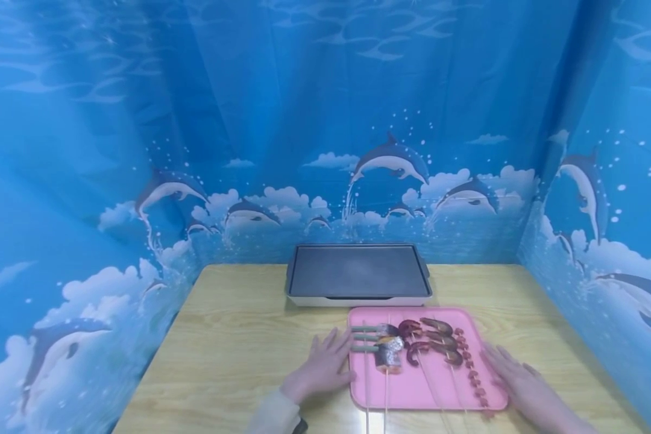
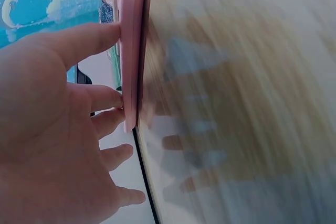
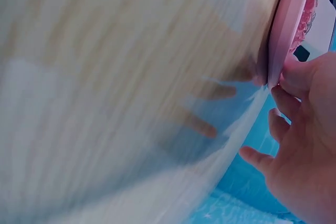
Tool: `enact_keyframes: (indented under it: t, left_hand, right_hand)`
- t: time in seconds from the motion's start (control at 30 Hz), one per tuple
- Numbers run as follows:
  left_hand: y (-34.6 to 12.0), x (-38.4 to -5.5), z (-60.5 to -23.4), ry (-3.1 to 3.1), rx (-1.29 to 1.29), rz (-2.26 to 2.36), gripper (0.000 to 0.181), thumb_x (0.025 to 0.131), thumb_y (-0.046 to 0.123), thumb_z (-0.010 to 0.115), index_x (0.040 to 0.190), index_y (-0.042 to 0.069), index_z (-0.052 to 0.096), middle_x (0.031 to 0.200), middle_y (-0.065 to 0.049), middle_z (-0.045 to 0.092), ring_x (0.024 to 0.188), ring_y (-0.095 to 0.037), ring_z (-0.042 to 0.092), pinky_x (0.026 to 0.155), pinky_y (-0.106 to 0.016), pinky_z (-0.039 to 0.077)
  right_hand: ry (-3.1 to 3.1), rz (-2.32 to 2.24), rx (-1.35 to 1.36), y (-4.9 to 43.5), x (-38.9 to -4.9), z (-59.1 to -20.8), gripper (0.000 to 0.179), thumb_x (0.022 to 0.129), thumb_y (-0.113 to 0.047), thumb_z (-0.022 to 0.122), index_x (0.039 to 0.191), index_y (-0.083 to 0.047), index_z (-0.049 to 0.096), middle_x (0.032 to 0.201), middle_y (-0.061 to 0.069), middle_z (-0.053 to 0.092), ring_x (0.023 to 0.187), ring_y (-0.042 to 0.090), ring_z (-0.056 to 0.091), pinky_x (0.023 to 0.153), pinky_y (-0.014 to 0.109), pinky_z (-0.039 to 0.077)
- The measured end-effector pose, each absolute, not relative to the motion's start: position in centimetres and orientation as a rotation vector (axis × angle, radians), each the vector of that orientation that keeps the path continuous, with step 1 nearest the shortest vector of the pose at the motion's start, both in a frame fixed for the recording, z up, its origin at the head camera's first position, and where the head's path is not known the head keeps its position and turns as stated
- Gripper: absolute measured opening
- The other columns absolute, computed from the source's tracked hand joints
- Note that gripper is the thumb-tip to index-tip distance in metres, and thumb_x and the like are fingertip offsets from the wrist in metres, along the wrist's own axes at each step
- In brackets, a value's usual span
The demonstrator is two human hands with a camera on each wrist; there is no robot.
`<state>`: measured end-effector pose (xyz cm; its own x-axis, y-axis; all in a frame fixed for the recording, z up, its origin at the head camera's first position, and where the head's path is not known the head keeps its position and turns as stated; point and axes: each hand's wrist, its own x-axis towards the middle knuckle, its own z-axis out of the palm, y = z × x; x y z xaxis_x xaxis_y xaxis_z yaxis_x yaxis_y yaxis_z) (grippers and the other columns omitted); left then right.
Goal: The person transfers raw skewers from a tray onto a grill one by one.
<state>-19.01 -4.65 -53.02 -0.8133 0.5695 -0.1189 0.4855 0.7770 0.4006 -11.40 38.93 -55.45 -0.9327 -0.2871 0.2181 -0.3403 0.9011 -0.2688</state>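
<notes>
A pink tray (image 1: 369,386) lies on the table, holding several skewers. Fish-like chunks (image 1: 389,355) and green stalks (image 1: 364,337) are on its left part, shrimp (image 1: 439,343) in the middle, and a skewer of small reddish pieces (image 1: 473,374) along the right. My left hand (image 1: 325,364) is at the tray's left edge, its thumb and fingertips against the pink rim (image 2: 131,51) in the left wrist view, fingers spread. At the right edge my right hand (image 1: 521,383) has its fingers extended, thumb and forefinger right at the rim in the right wrist view.
Just behind the tray stands a dark flat grill plate (image 1: 358,271) with a light base. Skewer sticks jut past the tray's front edge. A blue dolphin-print curtain (image 1: 282,120) surrounds the wooden table (image 1: 239,325) at the back and sides.
</notes>
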Motion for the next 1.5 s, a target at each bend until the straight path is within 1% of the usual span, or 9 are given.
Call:
enact_keyframes:
  t: [0.23, 0.53, 0.77, 1.03, 1.07, 1.17, 1.23, 1.3, 1.5]
  left_hand:
    - [-6.2, -19.1, -53.0, 2.742, 0.8, 0.526, 0.077, 0.098, 0.045, 0.061, 0.159, 0.009, 0.032, 0.168, -0.004, 0.02, 0.154, -0.038, 0.015, 0.12, -0.069, 0.01]
    - [-8.5, -19.2, -53.0, 2.752, 0.8, 0.534, 0.076, 0.097, 0.044, 0.062, 0.158, 0.008, 0.034, 0.168, -0.006, 0.022, 0.153, -0.041, 0.017, 0.118, -0.072, 0.012]
    - [-10.3, -19.3, -53.1, 2.75, 0.793, 0.57, 0.075, 0.096, 0.038, 0.064, 0.157, 0.006, 0.035, 0.167, -0.008, 0.023, 0.153, -0.043, 0.017, 0.119, -0.071, 0.009]
    - [-12.2, -19.1, -52.5, 2.748, 0.744, 0.637, 0.073, 0.094, 0.029, 0.066, 0.155, 0.002, 0.037, 0.166, -0.011, 0.026, 0.151, -0.046, 0.018, 0.118, -0.073, 0.007]
    - [-12.4, -19.1, -52.5, 2.746, 0.734, 0.647, 0.073, 0.094, 0.028, 0.066, 0.155, 0.002, 0.037, 0.166, -0.011, 0.026, 0.152, -0.046, 0.018, 0.117, -0.074, 0.007]
    - [-13.2, -19.2, -52.6, 2.745, 0.721, 0.654, 0.072, 0.094, 0.026, 0.066, 0.155, 0.001, 0.036, 0.166, -0.011, 0.025, 0.152, -0.046, 0.017, 0.117, -0.074, 0.007]
    - [-13.6, -19.3, -52.6, 2.747, 0.708, 0.655, 0.072, 0.093, 0.024, 0.066, 0.155, 0.001, 0.037, 0.166, -0.011, 0.025, 0.152, -0.046, 0.017, 0.117, -0.074, 0.007]
    - [-14.0, -19.3, -52.6, 2.75, 0.696, 0.648, 0.072, 0.093, 0.023, 0.066, 0.154, 0.001, 0.037, 0.166, -0.012, 0.025, 0.152, -0.046, 0.016, 0.117, -0.074, 0.007]
    - [-14.7, -19.5, -52.6, 2.754, 0.674, 0.646, 0.072, 0.091, 0.022, 0.066, 0.154, 0.0, 0.038, 0.166, -0.012, 0.025, 0.152, -0.047, 0.016, 0.115, -0.076, 0.006]
  right_hand:
    - [-2.813, 0.337, 0.556, 37.3, -11.5, -55.3, 0.053, 0.098, -0.019, 0.063, 0.149, -0.01, 0.05, 0.16, 0.005, 0.038, 0.142, -0.015, -0.013, 0.097, 0.073, 0.039]
    - [-2.813, 0.335, 0.562, 35.2, -11.8, -55.0, 0.05, 0.098, -0.021, 0.063, 0.146, -0.008, 0.054, 0.15, 0.016, 0.05, 0.141, -0.015, -0.013, 0.099, 0.073, 0.038]
    - [-2.795, 0.304, 0.588, 33.7, -12.1, -55.1, 0.05, 0.097, -0.024, 0.065, 0.144, -0.009, 0.057, 0.151, 0.013, 0.05, 0.143, -0.013, -0.009, 0.099, 0.072, 0.041]
    - [-2.918, 0.429, 0.536, 31.3, -12.3, -54.3, 0.052, 0.101, -0.032, 0.06, 0.148, -0.01, 0.052, 0.156, 0.011, 0.045, 0.134, -0.018, -0.016, 0.106, 0.074, 0.034]
    - [-2.923, 0.437, 0.534, 31.1, -12.3, -54.3, 0.052, 0.101, -0.032, 0.06, 0.148, -0.011, 0.052, 0.156, 0.011, 0.045, 0.136, -0.017, -0.014, 0.107, 0.073, 0.034]
    - [-2.934, 0.434, 0.541, 30.4, -12.4, -54.3, 0.053, 0.101, -0.034, 0.06, 0.149, -0.012, 0.051, 0.156, 0.009, 0.045, 0.152, 0.008, 0.006, 0.108, 0.072, 0.034]
    - [-2.949, 0.434, 0.549, 29.9, -12.5, -54.1, 0.054, 0.101, -0.035, 0.06, 0.149, -0.012, 0.051, 0.156, 0.009, 0.044, 0.151, 0.026, 0.024, 0.108, 0.072, 0.033]
    - [-2.964, 0.424, 0.555, 29.5, -12.6, -54.0, 0.054, 0.101, -0.035, 0.06, 0.149, -0.012, 0.051, 0.156, 0.009, 0.044, 0.143, 0.039, 0.037, 0.109, 0.072, 0.033]
    - [-2.96, 0.385, 0.589, 28.7, -12.8, -54.0, 0.054, 0.1, -0.036, 0.061, 0.148, -0.012, 0.052, 0.156, 0.009, 0.044, 0.141, 0.04, 0.039, 0.11, 0.07, 0.034]
